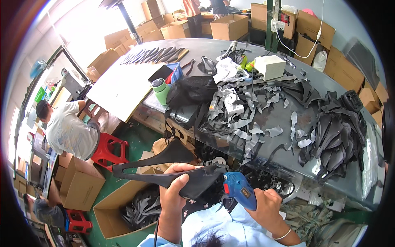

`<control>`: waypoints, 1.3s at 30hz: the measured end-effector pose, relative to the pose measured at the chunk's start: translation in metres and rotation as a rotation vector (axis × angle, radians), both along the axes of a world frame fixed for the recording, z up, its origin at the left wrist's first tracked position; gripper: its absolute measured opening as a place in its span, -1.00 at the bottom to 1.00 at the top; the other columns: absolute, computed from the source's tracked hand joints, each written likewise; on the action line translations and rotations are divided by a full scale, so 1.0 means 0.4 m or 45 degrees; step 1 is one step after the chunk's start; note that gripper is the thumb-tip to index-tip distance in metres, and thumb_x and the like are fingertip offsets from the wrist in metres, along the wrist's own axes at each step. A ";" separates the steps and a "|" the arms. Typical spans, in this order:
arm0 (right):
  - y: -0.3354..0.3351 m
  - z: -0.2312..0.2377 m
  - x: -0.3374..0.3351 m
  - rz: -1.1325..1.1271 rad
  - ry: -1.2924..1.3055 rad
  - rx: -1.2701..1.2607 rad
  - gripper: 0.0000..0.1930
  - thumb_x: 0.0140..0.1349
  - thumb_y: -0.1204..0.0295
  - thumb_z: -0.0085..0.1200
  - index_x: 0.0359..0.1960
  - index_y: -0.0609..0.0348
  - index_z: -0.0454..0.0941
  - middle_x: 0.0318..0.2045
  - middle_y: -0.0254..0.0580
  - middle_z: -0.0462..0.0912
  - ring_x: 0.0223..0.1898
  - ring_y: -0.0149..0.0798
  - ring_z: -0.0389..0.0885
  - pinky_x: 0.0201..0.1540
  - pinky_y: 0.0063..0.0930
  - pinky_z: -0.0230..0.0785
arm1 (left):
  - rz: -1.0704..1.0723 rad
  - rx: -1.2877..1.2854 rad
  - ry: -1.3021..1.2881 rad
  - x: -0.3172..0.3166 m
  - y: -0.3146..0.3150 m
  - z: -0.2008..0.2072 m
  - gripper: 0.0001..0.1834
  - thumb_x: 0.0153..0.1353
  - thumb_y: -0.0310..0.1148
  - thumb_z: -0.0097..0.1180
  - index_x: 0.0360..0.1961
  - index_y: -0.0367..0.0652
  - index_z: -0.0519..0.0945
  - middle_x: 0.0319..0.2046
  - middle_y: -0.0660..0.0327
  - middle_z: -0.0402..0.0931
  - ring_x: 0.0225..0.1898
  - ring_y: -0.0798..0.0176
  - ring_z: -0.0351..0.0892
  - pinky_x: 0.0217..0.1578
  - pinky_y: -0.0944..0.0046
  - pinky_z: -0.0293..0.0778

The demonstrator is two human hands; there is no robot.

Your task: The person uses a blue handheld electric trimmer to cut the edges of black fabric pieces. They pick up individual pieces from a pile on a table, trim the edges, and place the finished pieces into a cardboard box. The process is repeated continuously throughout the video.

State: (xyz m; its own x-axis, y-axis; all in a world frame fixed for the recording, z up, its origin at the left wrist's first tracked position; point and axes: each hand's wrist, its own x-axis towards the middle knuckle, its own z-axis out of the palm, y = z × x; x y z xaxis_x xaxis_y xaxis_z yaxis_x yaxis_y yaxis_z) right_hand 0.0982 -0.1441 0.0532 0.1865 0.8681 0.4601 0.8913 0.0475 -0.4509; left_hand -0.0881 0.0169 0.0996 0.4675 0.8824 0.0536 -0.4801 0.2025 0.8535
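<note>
The left hand [172, 197] grasped a dark forked piece [199, 185] in the air before the wearer's body, its thumb pressed on the near face and its fingers mostly hidden behind. The right hand [267, 210] was wrapped around a blue power tool [242, 192] with a red button, its nose pointed at the piece's right end. Whether nose and edge touched could not be told, nor whether the button was pressed.

The step looked like trimming the piece's rim. To do it well, the left grip probably needed to sit close to the worked edge, since the thin sheet seemed likely to flex, with thumb and fingers well out of the tool's line. A steady angle and light, even pressure would likely have left a cleaner rim than pushing hard, and turning the piece would have beaten twisting the right wrist.

Below the left forearm, an open cardboard box [108, 223] held more dark pieces [144, 208]. Just beyond the hands, pale grey scraps [273, 131] were strewn over the surface [271, 120], and a heap of dark shaped pieces [335, 142] lay at its right. Further off were a black bag [191, 92], a green bottle [161, 94] and a small white box [269, 68].
</note>
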 end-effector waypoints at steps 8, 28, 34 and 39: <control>0.004 -0.012 -0.013 0.058 -0.036 0.006 -0.50 -0.36 0.40 0.38 -0.32 0.26 0.44 -0.66 -0.24 0.47 -0.61 -0.17 0.49 -0.42 -0.37 0.29 | -0.070 0.003 0.222 0.013 -0.018 0.008 -0.77 0.07 -0.59 0.02 -0.20 -0.38 0.47 -0.23 0.02 0.56 -0.21 0.32 0.55 -0.11 0.36 0.44; 0.020 -0.076 -0.011 -0.341 0.570 -0.219 -0.48 -0.25 0.38 0.40 -0.26 0.21 0.36 -0.56 -0.10 0.52 -0.52 -0.02 0.53 -0.38 -0.25 0.35 | 0.456 -1.592 0.358 -0.142 -0.157 -0.649 -0.68 0.02 -0.24 0.33 -0.22 -0.09 0.55 -0.31 0.17 0.51 -0.30 0.15 0.46 -0.28 0.18 0.51; 0.037 -0.074 -0.007 -0.334 0.604 -0.230 -0.51 -0.21 0.41 0.38 -0.26 0.22 0.35 -0.56 -0.09 0.54 -0.52 -0.10 0.57 -0.38 -0.31 0.38 | 1.168 -1.122 0.233 -0.445 -0.088 -0.715 -0.68 0.10 -0.32 0.23 -0.15 -0.16 0.44 -0.32 0.19 0.55 -0.28 0.19 0.59 -0.33 0.09 0.60; 0.040 -0.069 -0.015 -0.269 0.590 -0.271 -0.53 -0.21 0.43 0.37 -0.28 0.22 0.36 -0.57 -0.10 0.56 -0.51 -0.11 0.58 -0.37 -0.32 0.39 | 1.350 -1.383 0.271 -0.626 -0.105 -0.848 -0.75 0.16 -0.24 0.17 -0.35 -0.22 0.49 -0.43 0.16 0.52 -0.44 0.18 0.58 -0.55 0.29 0.57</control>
State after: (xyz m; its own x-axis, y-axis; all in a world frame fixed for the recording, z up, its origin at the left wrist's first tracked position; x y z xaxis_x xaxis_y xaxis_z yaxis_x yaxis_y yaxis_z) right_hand 0.0922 -0.1282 0.0258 0.5080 0.8547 0.1070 0.5774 -0.2457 -0.7786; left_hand -0.3385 -0.0249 -0.2398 -0.4677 0.3718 -0.8019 -0.6934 0.4083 0.5937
